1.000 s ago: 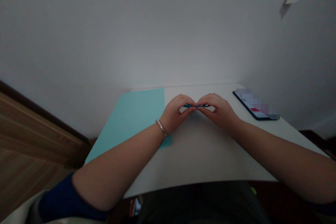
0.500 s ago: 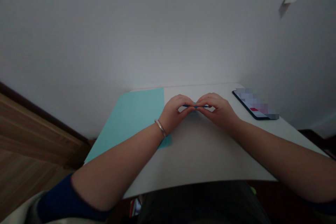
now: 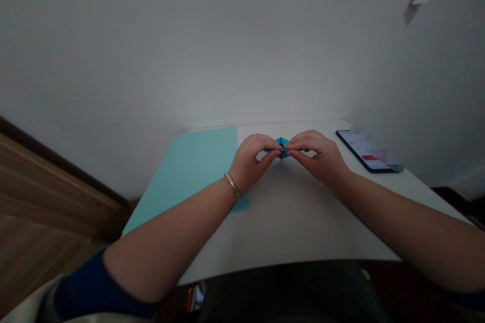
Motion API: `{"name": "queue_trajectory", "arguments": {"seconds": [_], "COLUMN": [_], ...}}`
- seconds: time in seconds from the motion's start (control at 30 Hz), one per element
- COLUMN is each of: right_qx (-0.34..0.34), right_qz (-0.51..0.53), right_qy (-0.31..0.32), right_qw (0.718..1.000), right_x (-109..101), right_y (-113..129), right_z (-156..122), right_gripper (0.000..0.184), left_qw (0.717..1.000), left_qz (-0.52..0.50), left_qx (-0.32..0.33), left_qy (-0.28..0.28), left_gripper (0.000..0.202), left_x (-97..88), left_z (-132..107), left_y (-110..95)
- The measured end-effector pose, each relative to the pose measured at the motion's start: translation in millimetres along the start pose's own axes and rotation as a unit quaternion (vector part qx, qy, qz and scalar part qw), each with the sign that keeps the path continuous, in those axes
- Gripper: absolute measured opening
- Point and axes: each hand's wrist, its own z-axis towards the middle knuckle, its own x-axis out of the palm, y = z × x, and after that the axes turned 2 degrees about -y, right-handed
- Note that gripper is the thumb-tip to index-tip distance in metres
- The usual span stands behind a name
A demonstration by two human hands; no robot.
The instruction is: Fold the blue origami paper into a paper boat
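Between my hands is a small piece of folded blue paper (image 3: 282, 142), spread in the middle with creased facets showing. My left hand (image 3: 258, 154) pinches its left side between thumb and fingers, and a silver bangle circles that wrist. On the other side, my right hand (image 3: 313, 150) pinches the paper's right side the same way. The fingertips of both hands are close together and cover parts of the paper. Both hands are over the white table (image 3: 299, 227), near its far half.
A pale turquoise sheet (image 3: 193, 166) covers the table's left part, partly under my left forearm. At the right lies a phone (image 3: 366, 154) with its screen lit and partly blurred. A grey wall (image 3: 242, 50) rises behind the table; a wooden panel (image 3: 49, 202) stands at the left.
The folded blue paper has spread open at its centre, so more of its facets show. My fingertips have drawn slightly apart. The phone and turquoise sheet stay put.
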Motion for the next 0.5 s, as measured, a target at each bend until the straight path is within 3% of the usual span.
{"name": "queue_trajectory", "arguments": {"seconds": [0.3,0.5], "right_qx": [0.030,0.085], "right_qz": [0.029,0.059], "right_qy": [-0.033,-0.049], "right_qw": [0.999,0.993], "right_x": [-0.1,0.0], "right_y": [-2.6,-7.8], "right_z": [-0.7,-1.2], "right_gripper": [0.006,0.008], "left_qw": [0.999,0.988], "left_qz": [0.004,-0.055], "left_qx": [-0.037,-0.139], "left_qy": [-0.018,-0.043], "left_gripper": [0.011,0.008], "left_x": [-0.7,2.5], "left_z": [-0.1,-1.0], "left_y": [1.7,5.8]}}
